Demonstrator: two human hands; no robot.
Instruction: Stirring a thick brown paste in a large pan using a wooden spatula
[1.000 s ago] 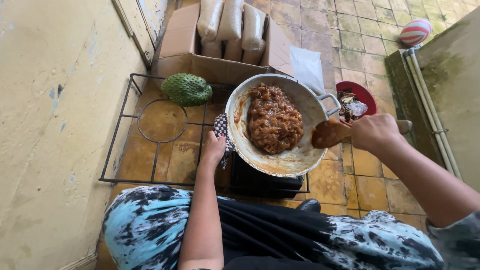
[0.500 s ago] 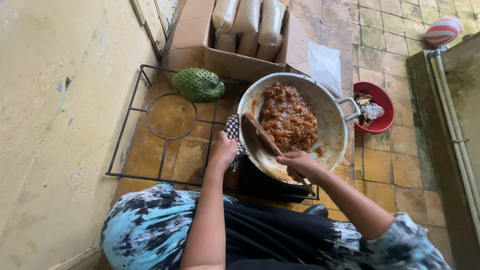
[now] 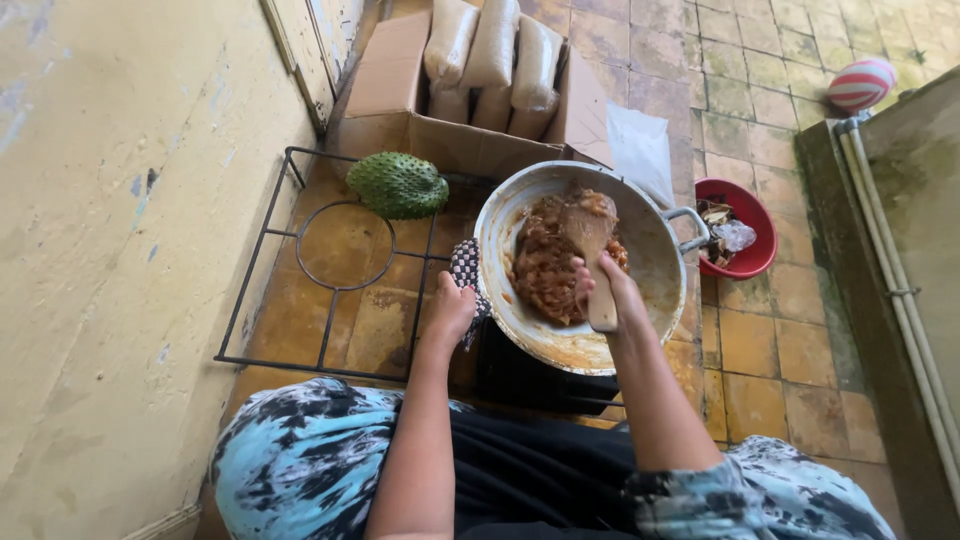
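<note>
The right hand point(image 3: 600, 285) is closed around the handle of a wooden spoon point(image 3: 590, 245), whose broad blade rests on the brown, chunky food point(image 3: 548, 265) heaped in the middle of a wide metal pan point(image 3: 655, 270). The pan sits on a dark burner, low over the tiled floor point(image 3: 760, 340), its inner wall smeared with sauce. The left hand point(image 3: 452, 308) grips the pan's near-left rim through a checked cloth point(image 3: 465, 265), fingers curled shut on it. To the left stands a black wire stand point(image 3: 330, 270), with a green spiky fruit point(image 3: 397, 185) resting on its far edge. Behind the pan is an open cardboard box point(image 3: 390, 80) holding pale filled bags point(image 3: 495, 60), and to the right a red bowl point(image 3: 745, 250) of scraps.
</note>
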